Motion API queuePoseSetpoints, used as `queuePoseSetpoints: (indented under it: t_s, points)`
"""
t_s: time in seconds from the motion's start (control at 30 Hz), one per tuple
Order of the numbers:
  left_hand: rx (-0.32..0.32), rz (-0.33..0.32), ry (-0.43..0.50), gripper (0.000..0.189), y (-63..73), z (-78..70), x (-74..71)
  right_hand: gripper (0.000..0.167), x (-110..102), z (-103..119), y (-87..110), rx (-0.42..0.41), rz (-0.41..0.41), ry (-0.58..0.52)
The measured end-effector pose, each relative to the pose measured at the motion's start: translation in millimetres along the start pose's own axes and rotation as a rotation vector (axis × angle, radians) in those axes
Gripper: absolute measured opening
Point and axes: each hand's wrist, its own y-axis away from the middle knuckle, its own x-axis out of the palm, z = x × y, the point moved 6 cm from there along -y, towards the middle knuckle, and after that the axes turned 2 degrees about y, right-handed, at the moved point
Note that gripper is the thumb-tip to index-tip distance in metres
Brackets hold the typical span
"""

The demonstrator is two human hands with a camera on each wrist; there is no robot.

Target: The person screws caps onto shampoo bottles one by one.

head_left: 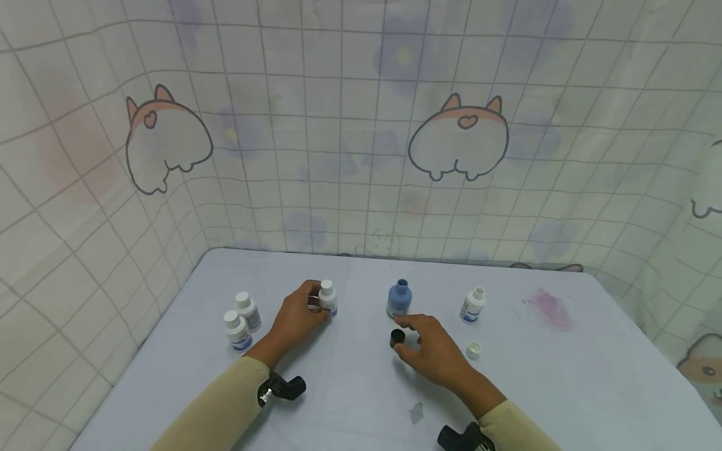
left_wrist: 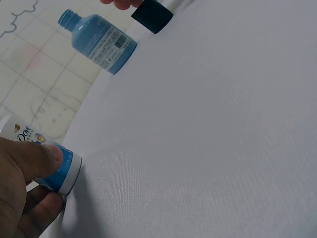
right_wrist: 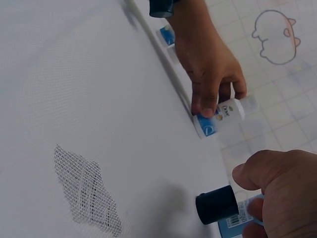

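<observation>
In the head view my left hand [head_left: 298, 318] grips a small white bottle [head_left: 328, 297] with a white cap and a blue label band; the left wrist view shows the thumb across its label. The bottle's base is at the table. My right hand [head_left: 433, 351] is beside a black cap [head_left: 397, 338], thumb and fingers spread around it. In the right wrist view the thumb stands apart from the cap [right_wrist: 217, 204]. Behind the cap stands a blue bottle [head_left: 399, 299] with an uncapped neck, its label facing the left wrist camera.
Two capped white bottles stand at the left, one [head_left: 238, 331] nearer and one [head_left: 248, 311] behind it. To the right are an uncapped white bottle [head_left: 472, 305] and a loose white cap [head_left: 473, 350]. A patterned curtain [head_left: 361, 125] hangs behind the white table [head_left: 350, 401].
</observation>
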Motion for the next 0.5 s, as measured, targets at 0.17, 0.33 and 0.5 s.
queuePoseSetpoints:
  t_s: [0.17, 0.33, 0.5]
  points:
    - [-0.025, 0.004, -0.015, 0.065, 0.0, 1.0, 1.3, 0.052, 1, -3, -0.7, 0.012, 0.007, 0.011]
    - [-0.02, 0.002, -0.037, 0.071, 3.2, -3.3, 0.6, 0.054, 3, -6, -1.4, 0.016, 0.019, 0.03]
    - [0.021, -0.037, -0.072, 0.079, 8.5, -11.8, -4.4, 0.053, 5, -8, -2.1, 0.007, 0.022, 0.021]
